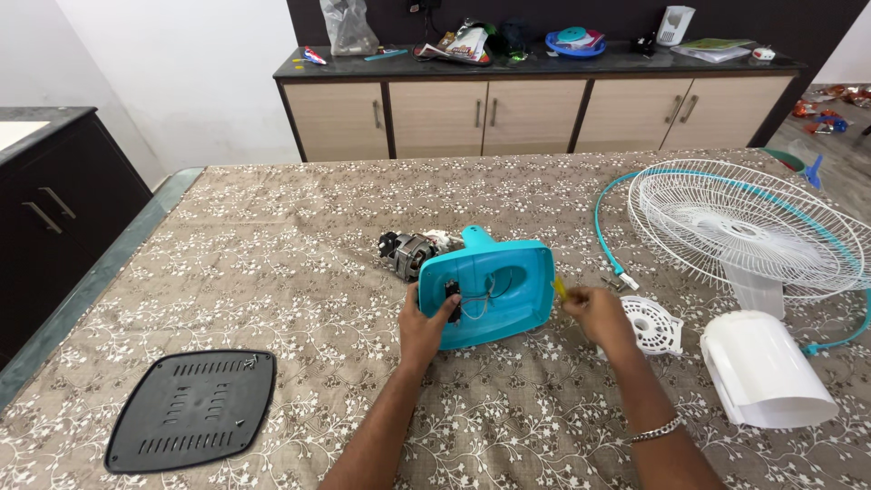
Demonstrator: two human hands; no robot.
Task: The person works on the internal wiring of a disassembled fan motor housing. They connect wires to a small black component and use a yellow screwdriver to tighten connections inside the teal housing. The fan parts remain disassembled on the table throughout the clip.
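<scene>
Fan base opened at centre frame, screwdriver poised.
Left hand (425,328) grips the turquoise base (490,290); right hand (594,310) pinches a yellow-handled screwdriver (560,289), needing careful aim.

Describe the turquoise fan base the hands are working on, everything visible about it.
The turquoise fan base looks like moulded plastic, a rounded rectangular shell tipped up so its hollow underside faces the camera. Inside show thin wires and a small dark part. A neck at its top leads to the motor lying behind it. The left hand grips its left edge; the right hand is at its right edge.
</scene>
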